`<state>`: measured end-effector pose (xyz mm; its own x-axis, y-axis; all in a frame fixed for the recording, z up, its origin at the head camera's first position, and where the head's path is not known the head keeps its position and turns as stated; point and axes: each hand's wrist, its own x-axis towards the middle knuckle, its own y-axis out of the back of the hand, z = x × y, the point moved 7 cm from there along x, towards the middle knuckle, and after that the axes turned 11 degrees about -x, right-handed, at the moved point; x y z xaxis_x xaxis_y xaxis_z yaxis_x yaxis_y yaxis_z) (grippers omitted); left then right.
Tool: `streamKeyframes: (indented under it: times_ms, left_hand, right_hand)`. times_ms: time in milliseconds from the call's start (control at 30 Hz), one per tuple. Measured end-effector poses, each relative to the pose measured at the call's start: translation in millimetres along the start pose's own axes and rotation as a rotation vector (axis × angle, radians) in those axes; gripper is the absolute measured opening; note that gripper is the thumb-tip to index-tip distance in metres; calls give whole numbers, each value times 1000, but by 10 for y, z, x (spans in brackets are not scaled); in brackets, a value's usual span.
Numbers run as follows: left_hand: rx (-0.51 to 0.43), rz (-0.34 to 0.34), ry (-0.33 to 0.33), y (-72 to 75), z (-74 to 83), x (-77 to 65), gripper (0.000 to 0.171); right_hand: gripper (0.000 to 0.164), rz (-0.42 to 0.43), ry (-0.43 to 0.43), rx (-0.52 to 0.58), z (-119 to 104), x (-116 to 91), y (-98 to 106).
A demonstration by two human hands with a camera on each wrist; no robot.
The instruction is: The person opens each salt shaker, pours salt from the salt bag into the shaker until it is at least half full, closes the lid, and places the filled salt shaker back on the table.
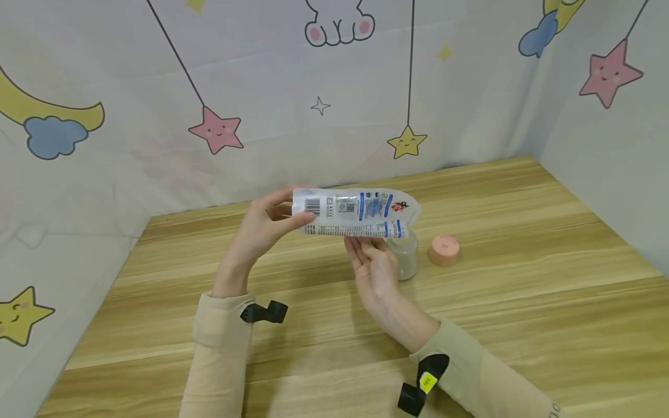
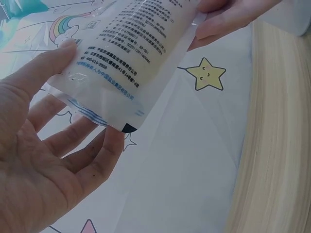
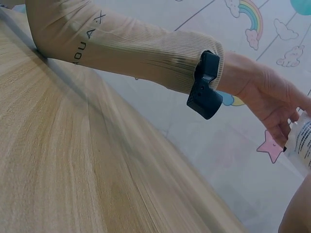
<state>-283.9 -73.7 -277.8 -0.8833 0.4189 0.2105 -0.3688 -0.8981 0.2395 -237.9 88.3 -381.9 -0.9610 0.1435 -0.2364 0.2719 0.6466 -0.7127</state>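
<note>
A white printed bag of salt (image 1: 355,210) hangs level above the table, its barcode side facing the head view. My left hand (image 1: 261,226) grips its left end, thumb on the printed face and the other fingers behind. In the left wrist view, the left fingers (image 2: 99,158) show behind the bag's sealed end. My right hand (image 1: 378,270) holds the bag's lower edge from below, palm turned up, with some fingertips hidden by the bag. Just right of this hand stands a clear jar (image 1: 407,258), its upper part partly covered by the bag.
A pink round lid (image 1: 444,250) lies on the wood-grain table (image 1: 522,302), right of the jar. A white cloth with cartoon stars (image 1: 340,139) hangs along the table's back and sides. Black cameras (image 1: 265,312) are strapped on both sleeves.
</note>
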Motion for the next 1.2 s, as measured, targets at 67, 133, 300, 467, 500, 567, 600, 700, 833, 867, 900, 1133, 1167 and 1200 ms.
streamKeyframes:
  times_ms: [67,133,300,467,500,567,600,700,833,867,900,1133,1167,1200]
  left_hand:
    - [5,1,0,-3,0,0,47]
    - [5,4,-6,-4,2,3,47]
    - [-12,23,-18,-6,8,10,45]
    - [-24,40,-26,-7,22,14,44]
    - [-25,42,-28,-7,26,15,44]
    - [-22,45,-29,-5,30,13,44]
    - [-18,46,-30,-4,35,11,44]
    - [-2,47,-34,-7,42,14,45]
    - [15,39,-54,-28,63,23,45]
    - [15,36,-61,-33,68,26,45]
    - [18,34,-67,-37,71,28,45]
    - [22,39,-80,-42,77,26,47]
    - [15,42,-78,-41,75,25,47]
    - [12,45,-77,-40,74,24,48]
  right_hand:
    - [28,3,-1,-2,1,0,0]
    - [29,1,-3,-5,1,-1,-2]
    - [30,-3,4,-13,-6,-2,-10]
    - [32,-3,12,-26,-12,-3,-16]
    - [33,-4,13,-28,-13,-5,-19]
    - [33,-6,13,-32,-14,-6,-20]
    - [33,-6,13,-32,-14,-6,-20]
    - [32,-5,12,-30,-14,-4,-18]
    - [32,-7,6,-17,-14,1,-14]
    - [32,-10,4,-15,-14,1,-15]
    - [32,-13,2,-11,-15,1,-15]
    - [31,-40,-13,6,-15,-10,-30]
    - [30,-39,-14,10,-16,-12,-33]
    - [29,-39,-14,10,-16,-14,-36]
